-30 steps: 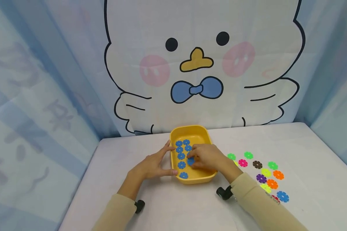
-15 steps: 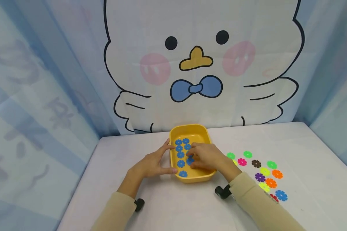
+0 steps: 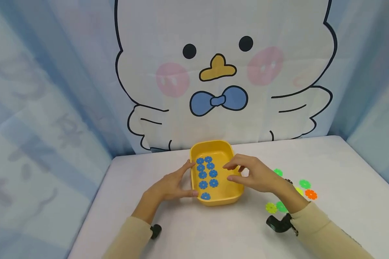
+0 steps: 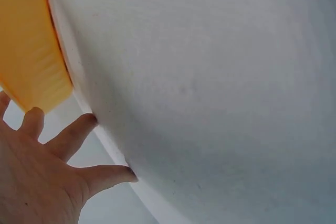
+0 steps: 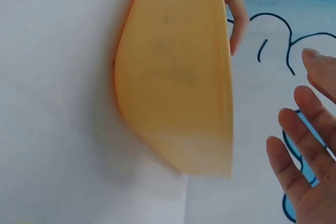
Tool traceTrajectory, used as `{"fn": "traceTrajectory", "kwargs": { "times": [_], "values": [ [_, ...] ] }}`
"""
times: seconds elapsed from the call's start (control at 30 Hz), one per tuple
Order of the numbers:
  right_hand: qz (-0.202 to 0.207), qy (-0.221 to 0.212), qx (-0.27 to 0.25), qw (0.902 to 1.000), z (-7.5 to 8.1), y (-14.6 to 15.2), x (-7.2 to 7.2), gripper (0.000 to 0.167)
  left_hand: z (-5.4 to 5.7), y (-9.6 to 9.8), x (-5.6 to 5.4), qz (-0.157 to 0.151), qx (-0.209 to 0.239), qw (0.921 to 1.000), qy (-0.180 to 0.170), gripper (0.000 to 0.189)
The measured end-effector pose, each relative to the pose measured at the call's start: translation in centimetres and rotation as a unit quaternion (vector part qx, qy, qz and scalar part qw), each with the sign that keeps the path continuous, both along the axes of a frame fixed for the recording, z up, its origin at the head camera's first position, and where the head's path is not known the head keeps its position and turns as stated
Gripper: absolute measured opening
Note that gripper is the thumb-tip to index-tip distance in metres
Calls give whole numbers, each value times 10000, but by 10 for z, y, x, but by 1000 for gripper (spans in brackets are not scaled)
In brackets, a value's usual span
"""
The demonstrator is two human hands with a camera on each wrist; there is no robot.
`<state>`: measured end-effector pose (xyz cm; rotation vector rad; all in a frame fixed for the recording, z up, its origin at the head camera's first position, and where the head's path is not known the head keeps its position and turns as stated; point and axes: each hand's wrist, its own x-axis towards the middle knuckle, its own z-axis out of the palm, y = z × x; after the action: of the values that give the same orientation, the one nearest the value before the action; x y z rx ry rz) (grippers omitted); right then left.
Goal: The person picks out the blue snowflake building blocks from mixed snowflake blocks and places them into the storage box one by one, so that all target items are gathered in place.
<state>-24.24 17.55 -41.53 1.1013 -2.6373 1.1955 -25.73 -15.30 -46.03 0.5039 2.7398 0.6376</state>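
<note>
A yellow plastic tray [image 3: 227,189] holds several blue flower-shaped discs [image 3: 203,184], laid flat in two columns on its left half. My left hand [image 3: 170,185] is at the tray's left side, thumb and fingers spread, their tips at the rim. The left wrist view shows that hand [image 4: 42,177] with its fingers apart. Over the tray's right rim hovers my right hand [image 3: 257,175], thumb and fingers apart with no disc between them. In the right wrist view, the right hand's fingers [image 5: 307,140] are loosely extended beside the tray's outer wall [image 5: 173,77].
Loose flower discs lie on the white table right of the tray: green [image 3: 305,184], orange [image 3: 311,194] and yellow-green [image 3: 271,208] ones among them. My right forearm hides part of this group. A cartoon-printed curtain [image 3: 220,126] hangs behind the table.
My right hand has lifted off the blue discs and moved right to the tray's rim. Discs it covered now show in the right column. My left hand stays at the tray's side.
</note>
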Motion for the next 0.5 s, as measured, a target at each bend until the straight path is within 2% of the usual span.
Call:
{"fn": "traceTrajectory", "kwargs": {
  "times": [0.13, 0.3, 0.5],
  "values": [
    [-16, -5, -41, 10000, 0, 16, 11, 28, 4, -2, 7, -82, 149, 9998, 72, 104],
    [-427, -211, -145, 9988, 3, 37, 25, 28, 12, -1, 15, -248, 140, 9994, 206, 101],
    [-683, -40, -87, 9976, -2, 60, 39, 29, 7, 0, 18, -396, 248, 9988, 173, 96]
  ]
}}
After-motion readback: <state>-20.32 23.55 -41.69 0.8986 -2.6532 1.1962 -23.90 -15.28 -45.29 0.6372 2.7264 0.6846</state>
